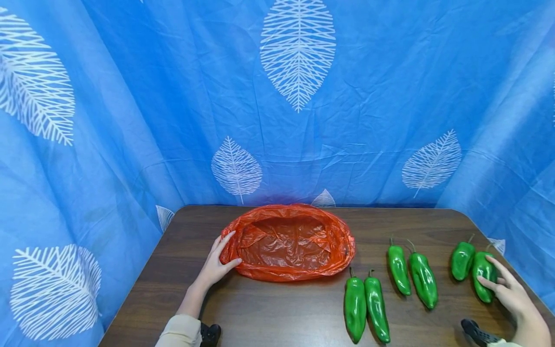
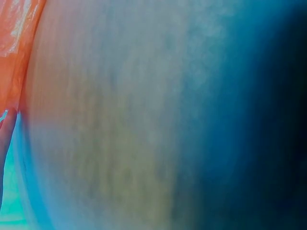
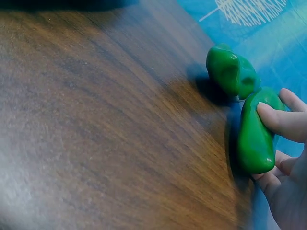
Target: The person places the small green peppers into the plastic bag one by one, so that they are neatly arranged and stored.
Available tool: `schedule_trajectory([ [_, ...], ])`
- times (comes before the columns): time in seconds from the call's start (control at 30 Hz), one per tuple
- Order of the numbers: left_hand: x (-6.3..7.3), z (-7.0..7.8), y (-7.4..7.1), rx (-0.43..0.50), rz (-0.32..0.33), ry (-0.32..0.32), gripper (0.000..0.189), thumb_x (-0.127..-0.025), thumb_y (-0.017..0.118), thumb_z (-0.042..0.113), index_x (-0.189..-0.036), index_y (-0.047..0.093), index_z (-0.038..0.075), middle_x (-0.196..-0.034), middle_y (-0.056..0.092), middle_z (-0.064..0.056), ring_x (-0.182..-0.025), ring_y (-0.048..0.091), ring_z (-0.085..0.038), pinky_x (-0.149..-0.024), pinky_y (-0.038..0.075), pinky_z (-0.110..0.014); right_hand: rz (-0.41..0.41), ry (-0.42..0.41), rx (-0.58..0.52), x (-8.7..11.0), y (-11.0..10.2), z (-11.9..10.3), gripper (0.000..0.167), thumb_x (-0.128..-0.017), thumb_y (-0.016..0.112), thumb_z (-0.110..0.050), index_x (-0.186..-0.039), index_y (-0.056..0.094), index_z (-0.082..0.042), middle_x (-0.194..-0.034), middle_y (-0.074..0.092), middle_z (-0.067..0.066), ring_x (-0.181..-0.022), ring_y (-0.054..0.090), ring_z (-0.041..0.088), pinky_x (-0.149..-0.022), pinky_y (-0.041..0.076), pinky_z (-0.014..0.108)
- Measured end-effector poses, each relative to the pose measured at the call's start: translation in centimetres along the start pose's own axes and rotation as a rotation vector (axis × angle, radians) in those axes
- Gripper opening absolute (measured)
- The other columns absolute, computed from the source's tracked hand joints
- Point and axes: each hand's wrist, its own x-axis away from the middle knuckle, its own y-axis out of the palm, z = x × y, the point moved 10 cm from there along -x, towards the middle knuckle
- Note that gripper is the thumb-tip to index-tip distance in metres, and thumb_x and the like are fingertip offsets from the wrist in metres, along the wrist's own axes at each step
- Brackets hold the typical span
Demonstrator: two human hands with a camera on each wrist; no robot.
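Observation:
An orange-red plastic bag [image 1: 284, 273] lies with its mouth spread wide near the back of the table. My left hand [image 1: 214, 265] rests against the bag's left rim, thumb and forefinger spread apart; the left wrist view catches only one finger [image 2: 6, 132] by the orange plastic. At the far right, my right hand [image 1: 511, 291] grips a green pepper [image 1: 482, 270] between thumb and fingers. The right wrist view shows the thumb on the side of this pepper [image 3: 256, 143]. Just left of it lies another green pepper [image 1: 462, 260], which looks short and bent.
Two long green peppers [image 1: 355, 308] lie side by side in front of the bag's right end. Between them and the right hand is another pair of peppers [image 1: 422, 279]. A blue curtain with white leaves [image 1: 299, 159] hangs around the brown wooden table [image 1: 277, 313].

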Motion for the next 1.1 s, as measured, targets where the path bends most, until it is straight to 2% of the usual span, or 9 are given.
schedule_trajectory([
  [0.23, 0.0, -0.2, 0.0, -0.004, 0.008, 0.005, 0.074, -0.078, 0.072, 0.021, -0.141, 0.034, 0.022, -0.144, 0.022, -0.017, -0.129, 0.025, -0.041, -0.096, 0.029, -0.062, 0.053, 0.045, -0.069, 0.1, -0.3, 1.0, 0.081, -0.091, 0.044, -0.049, -0.141, -0.016, -0.030, -0.143, -0.015, 0.033, -0.124, 0.001, 0.058, -0.089, 0.022, 0.070],
  [0.43, 0.0, -0.1, 0.0, 0.003, 0.005, -0.002, 0.074, -0.077, 0.072, 0.021, -0.141, 0.034, 0.023, -0.145, 0.021, -0.016, -0.129, 0.024, -0.040, -0.096, 0.029, -0.062, 0.092, -0.039, -0.104, 0.4, -0.8, 0.4, 0.073, -0.093, 0.042, -0.043, -0.137, -0.016, -0.043, -0.140, -0.006, 0.040, -0.122, 0.009, 0.059, -0.080, 0.034, 0.063],
  [0.5, 0.1, -0.1, 0.0, 0.004, 0.002, -0.004, 0.074, -0.077, 0.072, 0.021, -0.140, 0.035, 0.024, -0.145, 0.020, -0.016, -0.129, 0.024, -0.040, -0.096, 0.029, -0.063, 0.112, -0.079, -0.118, 0.5, -0.9, 0.0, 0.072, -0.093, 0.042, -0.040, -0.137, -0.015, -0.044, -0.138, -0.003, 0.042, -0.119, 0.013, 0.060, -0.073, 0.042, 0.054],
  [0.63, 0.0, -0.1, 0.0, 0.005, -0.004, -0.013, 0.073, -0.077, 0.072, 0.021, -0.140, 0.035, 0.025, -0.145, 0.020, -0.016, -0.129, 0.024, -0.040, -0.096, 0.029, -0.063, 0.154, -0.093, -0.175, 1.0, -1.1, -0.5, 0.072, -0.093, 0.045, -0.037, -0.137, -0.012, -0.047, -0.137, 0.003, 0.043, -0.115, 0.021, 0.057, -0.060, 0.046, 0.030],
  [0.73, 0.0, -0.1, 0.1, 0.003, -0.011, -0.027, 0.073, -0.077, 0.072, 0.022, -0.140, 0.035, 0.025, -0.145, 0.019, -0.016, -0.129, 0.024, -0.040, -0.096, 0.029, -0.063, 0.169, -0.095, -0.217, 1.5, -1.2, -1.0, 0.072, -0.093, 0.047, -0.037, -0.137, -0.009, -0.050, -0.134, 0.010, 0.043, -0.098, 0.048, 0.028, -0.055, 0.045, 0.021],
  [0.8, 0.1, -0.2, 0.2, 0.004, -0.015, -0.042, 0.073, -0.077, 0.072, 0.022, -0.140, 0.035, 0.026, -0.146, 0.018, -0.015, -0.129, 0.023, -0.040, -0.096, 0.029, -0.062, 0.171, -0.108, -0.249, 1.8, -1.2, -1.5, 0.073, -0.092, 0.049, -0.037, -0.137, -0.006, -0.050, -0.127, 0.018, 0.042, -0.082, 0.048, 0.003, -0.054, 0.045, 0.018],
  [0.87, 0.1, -0.2, 0.2, 0.007, -0.018, -0.050, 0.074, -0.077, 0.072, 0.022, -0.141, 0.034, 0.026, -0.146, 0.017, -0.015, -0.129, 0.023, -0.041, -0.096, 0.029, -0.063, 0.171, -0.126, -0.280, 2.1, -1.3, -2.1, 0.074, -0.091, 0.052, -0.035, -0.138, -0.003, -0.050, -0.116, 0.029, 0.033, -0.071, 0.036, -0.013, -0.054, 0.046, 0.018],
  [0.97, 0.1, -0.2, 0.2, 0.008, -0.017, -0.048, 0.076, -0.077, 0.072, 0.021, -0.141, 0.032, 0.025, -0.146, 0.017, -0.016, -0.130, 0.023, -0.041, -0.097, 0.029, -0.062, 0.154, -0.141, -0.382, 2.5, -1.1, -2.7, 0.077, -0.088, 0.058, -0.032, -0.139, 0.002, -0.049, -0.108, 0.035, 0.017, -0.069, 0.039, -0.014, -0.054, 0.046, 0.018],
  [1.1, 0.0, -0.1, 0.1, 0.015, -0.007, -0.038, 0.079, -0.075, 0.073, 0.020, -0.142, 0.031, 0.024, -0.146, 0.018, -0.017, -0.130, 0.024, -0.041, -0.096, 0.029, -0.062, 0.144, -0.171, -0.428, 2.8, -1.0, -3.6, 0.077, -0.087, 0.060, -0.029, -0.139, 0.008, -0.050, -0.109, 0.038, 0.015, -0.072, 0.041, -0.013, -0.054, 0.047, 0.017],
])
